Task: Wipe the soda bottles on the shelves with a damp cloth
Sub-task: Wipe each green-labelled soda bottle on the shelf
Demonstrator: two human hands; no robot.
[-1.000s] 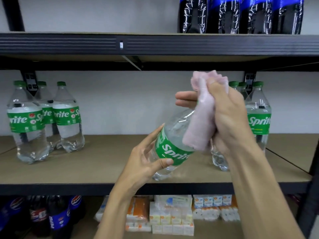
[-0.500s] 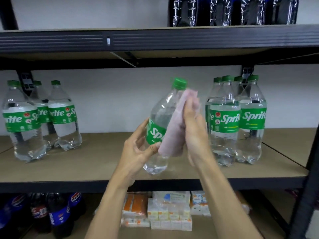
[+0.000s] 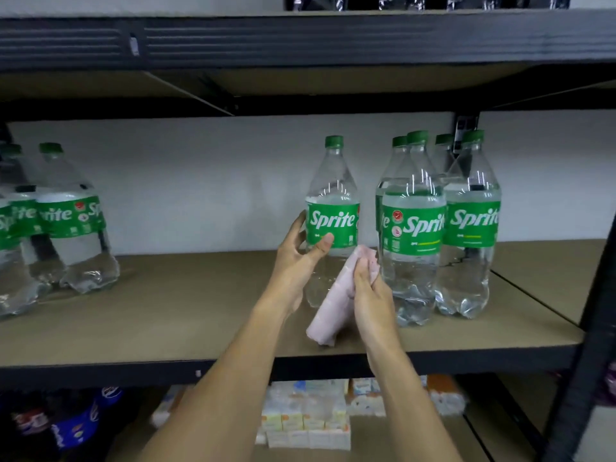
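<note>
A clear Sprite bottle (image 3: 332, 195) with a green cap and label stands upright on the middle shelf (image 3: 166, 321). My left hand (image 3: 300, 255) grips it around the label, thumb across the front. My right hand (image 3: 370, 288) holds a pink cloth (image 3: 333, 308) low against the bottle's right side. Just to the right stands a group of several Sprite bottles (image 3: 440, 228). More Sprite bottles (image 3: 56, 225) stand at the shelf's left end.
A dark shelf beam (image 3: 300, 38) runs overhead with dark bottles above it. Below, dark cola bottles (image 3: 70, 425) sit at the left and small cartons (image 3: 310, 415) in the middle. A black upright post (image 3: 590, 345) stands at the right.
The bottle went from tilted in the air to upright on the shelf beside the right group. The cloth slid from its neck down to its lower side.
</note>
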